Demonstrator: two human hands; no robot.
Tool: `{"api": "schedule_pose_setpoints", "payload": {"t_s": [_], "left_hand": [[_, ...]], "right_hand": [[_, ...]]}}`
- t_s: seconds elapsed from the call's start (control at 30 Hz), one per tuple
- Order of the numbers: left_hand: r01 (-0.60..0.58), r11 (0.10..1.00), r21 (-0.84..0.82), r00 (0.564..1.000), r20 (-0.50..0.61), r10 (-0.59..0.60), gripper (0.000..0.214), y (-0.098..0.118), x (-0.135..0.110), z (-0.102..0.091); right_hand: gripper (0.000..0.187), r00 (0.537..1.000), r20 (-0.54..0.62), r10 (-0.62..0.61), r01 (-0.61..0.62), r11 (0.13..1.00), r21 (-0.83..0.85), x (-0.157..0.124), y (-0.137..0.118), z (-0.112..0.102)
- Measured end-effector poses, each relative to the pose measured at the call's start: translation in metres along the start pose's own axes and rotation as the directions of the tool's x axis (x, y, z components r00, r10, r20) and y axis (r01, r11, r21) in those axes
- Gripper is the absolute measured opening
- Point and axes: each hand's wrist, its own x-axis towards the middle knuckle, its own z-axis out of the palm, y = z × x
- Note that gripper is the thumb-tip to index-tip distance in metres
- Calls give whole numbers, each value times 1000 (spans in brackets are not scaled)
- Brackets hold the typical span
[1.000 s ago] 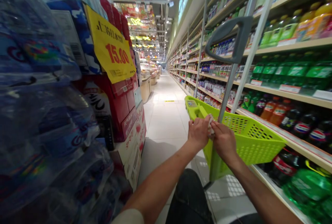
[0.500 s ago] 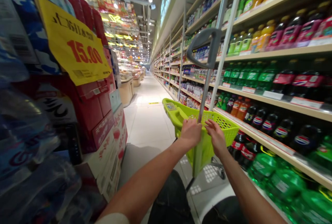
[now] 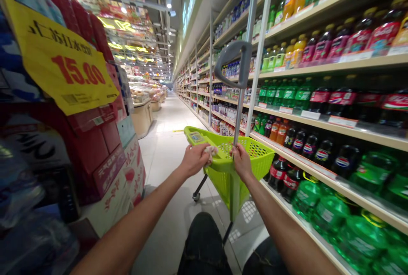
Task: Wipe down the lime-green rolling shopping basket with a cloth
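A lime-green wheeled shopping basket (image 3: 255,160) stands in the aisle in front of me, its grey pull handle (image 3: 234,64) raised on a metal pole. My left hand (image 3: 194,159) is closed on a small white crumpled cloth or tissue (image 3: 211,151) at the basket's near rim. My right hand (image 3: 241,161) grips the rim at the foot of the handle pole. Nothing shows inside the basket.
Shelves of soft-drink bottles (image 3: 318,96) run along the right. On the left stand stacked red boxes (image 3: 105,139) with a yellow 15.00 price sign (image 3: 63,71) and shrink-wrapped water packs. The tiled aisle floor (image 3: 165,139) stretches ahead. My dark-trousered knee is at the bottom.
My hands, together at the pole a second ago, have spread apart: the left with the white cloth went left along the rim. The view has swung, so the basket sits further left.
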Motion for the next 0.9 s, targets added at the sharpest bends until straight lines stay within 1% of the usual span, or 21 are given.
{"api": "schedule_pose_setpoints", "payload": {"t_s": [0.07,0.13,0.17,0.2,0.27,0.33,0.37,0.47,0.53,0.63,0.77,0.83,0.9], "left_hand": [[-138,989,-45,990,2,139,31,13,-3,14],[-301,952,-48,954,0,301,34,30,-3,27],[-363,930,-52,931,9,364,36,37,-3,32],[-406,912,-59,913,20,408,38,42,-3,34],[-449,890,-83,890,54,454,38,45,-3,32],[-440,892,-106,888,95,450,34,38,-3,24],[-413,904,-111,899,105,424,31,34,-3,21],[-287,952,-109,953,69,296,28,25,-1,16],[-251,959,-131,965,50,259,27,28,1,21],[-277,942,-189,956,48,291,24,44,6,35],[-313,931,-185,949,-34,313,25,76,8,57],[-337,929,-154,941,-80,328,26,90,7,67],[-400,911,-102,914,-118,388,27,97,5,74]], "right_hand": [[30,999,-38,-4,4,1000,2,-4,-1,-2],[30,999,-43,-30,29,999,-13,-6,-2,-7],[30,998,-34,-47,46,999,-27,-6,-2,-12],[31,998,-25,-59,58,998,-38,-6,-2,-17],[33,999,-2,-55,54,998,-39,-6,-1,-28],[37,1000,16,-26,27,1000,-14,-7,0,-38],[38,1000,15,-13,13,1000,1,-7,1,-42],[40,999,-33,1,-1,1000,24,-9,3,-50],[41,998,-67,4,-2,1000,18,-9,6,-54],[46,996,-89,3,-2,1000,12,-4,14,-62],[54,996,-89,32,-35,999,-36,8,23,-83],[53,990,-136,24,-42,991,-129,12,21,-94],[50,968,-239,-80,12,962,-274,11,13,-102]]}}
